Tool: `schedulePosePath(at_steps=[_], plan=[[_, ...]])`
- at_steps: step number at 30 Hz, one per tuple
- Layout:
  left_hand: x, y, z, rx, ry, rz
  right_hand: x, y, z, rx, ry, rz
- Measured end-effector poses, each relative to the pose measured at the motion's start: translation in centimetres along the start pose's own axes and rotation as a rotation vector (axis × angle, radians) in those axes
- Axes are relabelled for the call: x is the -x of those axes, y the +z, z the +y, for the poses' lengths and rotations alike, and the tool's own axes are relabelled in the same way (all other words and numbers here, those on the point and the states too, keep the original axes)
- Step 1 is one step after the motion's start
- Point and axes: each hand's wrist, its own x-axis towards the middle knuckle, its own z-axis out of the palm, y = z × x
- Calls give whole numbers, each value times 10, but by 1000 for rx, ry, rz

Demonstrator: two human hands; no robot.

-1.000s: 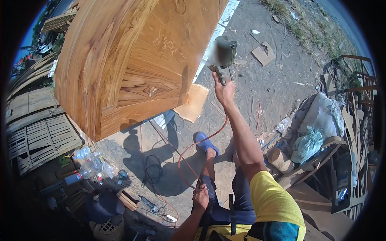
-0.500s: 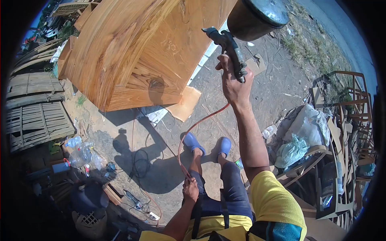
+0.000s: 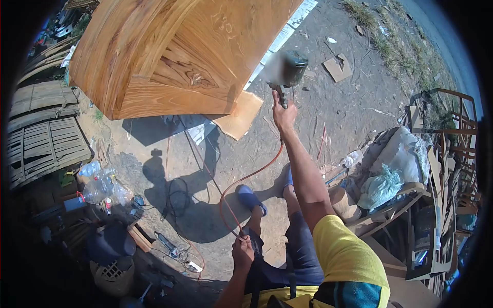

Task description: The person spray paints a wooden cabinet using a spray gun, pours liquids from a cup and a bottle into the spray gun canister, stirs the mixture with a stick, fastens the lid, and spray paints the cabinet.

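Note:
My right hand [image 3: 285, 115] is wrapped around the handle of a spray gun [image 3: 295, 68], held out beside the right edge of a large varnished wooden panel [image 3: 205, 59]. The gun has a dark metal cup, and its front part is blurred. An orange-red air hose [image 3: 223, 201] hangs from the gun's handle and curves down to my left hand [image 3: 243, 250]. That hand is closed on the hose near my left thigh. Under the panel's lower corner lies a flat piece of wood [image 3: 239, 120].
Wooden offcuts and plastic bags [image 3: 382, 187] are piled at the right. Bottles [image 3: 100, 190], a power tool [image 3: 167, 245] and coiled cable [image 3: 178, 200] lie on the ground at the left. Slatted wooden panels [image 3: 49, 146] stand farther left. The hose trails near my feet.
My right hand has moved the spray gun down and a little left, away from me, turning its cup. My feet have shifted, and the view has moved slightly. My left hand keeps the hose.

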Motion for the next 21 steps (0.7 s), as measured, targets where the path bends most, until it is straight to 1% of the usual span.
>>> schedulePosePath(at_steps=[1, 2, 4, 5, 6, 7, 8, 9, 10, 11, 12, 14, 15, 16, 18, 19, 20, 21], plan=[[1, -12, 8, -138, 9, -35, 3, 5, 4, 91, 3, 3], [-1, -20, 18, -143, -6, -44, 11, 9, 8, 184, 8, -3], [-4, -34, 32, 1296, -603, 28, 35, 6, -9, 147, 13, -3], [-7, -39, 49, 1263, -625, 92, 39, 0, -24, 108, -6, 17], [-6, -38, 34, 1268, -628, 83, 43, -5, -34, 72, -29, 38], [-8, -38, 18, 687, -422, -23, 47, -11, -42, 63, -24, -19], [-5, -39, 5, 401, -311, -88, 54, -18, -51, 68, -29, -14], [-11, -51, 17, 114, -196, -121, 69, -34, -76, -34, -76, -31], [-15, -63, 29, -105, -120, -149, 82, -47, -97, -136, -123, -49], [-21, -76, 47, -322, -38, -173, 91, -54, -106, -143, -179, -43], [-23, -78, 45, -316, -28, -175, 100, -63, -119, -139, -187, -34], [-27, -84, 39, -229, -96, -208, 120, -75, -142, -286, -210, -105], [-28, -88, 37, -230, -92, -206, 127, -75, -144, -368, -183, -154], [-29, -91, 34, -241, -114, -214, 132, -71, -142, -369, -184, -152], [-29, -94, 28, -254, -129, -225, 139, -57, -134, -270, -169, -106], [-30, -94, 22, -260, -108, -218, 140, -45, -124, -237, -166, -53], [-30, -94, 16, -267, -91, -213, 140, -36, -112, -239, -163, -50], [-29, -96, 14, -273, -90, -216, 141, -30, -102, -141, -91, -43]])
